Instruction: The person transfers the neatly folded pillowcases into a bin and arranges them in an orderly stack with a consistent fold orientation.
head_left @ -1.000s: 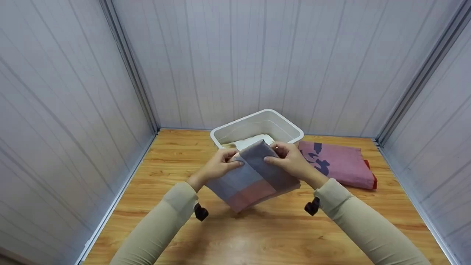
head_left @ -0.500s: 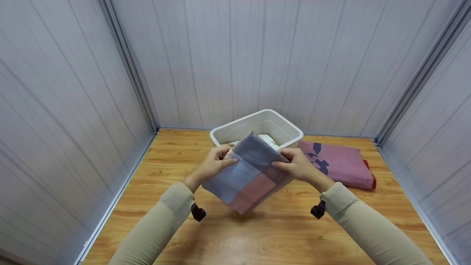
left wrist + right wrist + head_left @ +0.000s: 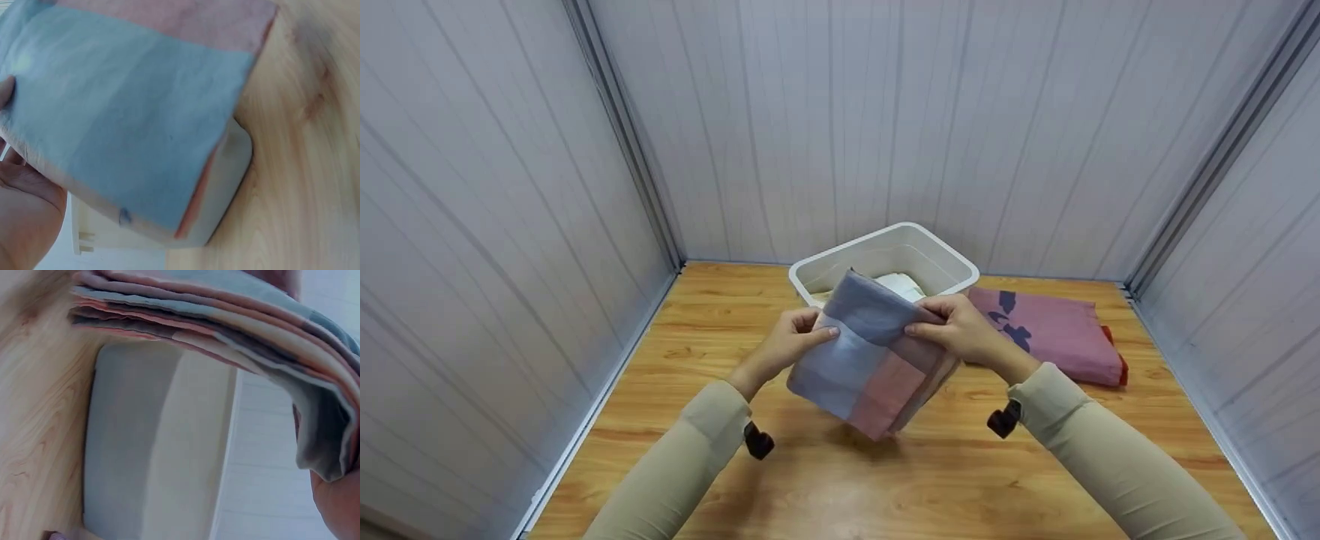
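Observation:
Both hands hold up a folded cloth (image 3: 859, 360) patterned in blue-grey, light blue and pink blocks. It hangs tilted in front of the white bin. My left hand (image 3: 787, 341) pinches its left edge, thumb on the front face; in the left wrist view the fingers lie behind the cloth (image 3: 135, 107). My right hand (image 3: 964, 330) pinches the upper right edge, thumb in front. The right wrist view shows the cloth's several stacked layers (image 3: 225, 320) edge-on, bending down at the held end.
A white plastic bin (image 3: 885, 238) stands behind the cloth, with white folded fabric (image 3: 901, 285) inside. To its right, a folded purple cloth (image 3: 1061, 334) with dark motifs and red edging lies on the wooden surface (image 3: 840, 495). Pale panel walls (image 3: 855, 112) enclose the back and sides.
The folded cloth has turned, its top corner shifting left and its bottom corner right. The left hand has moved slightly left and down; the right hand has moved slightly right.

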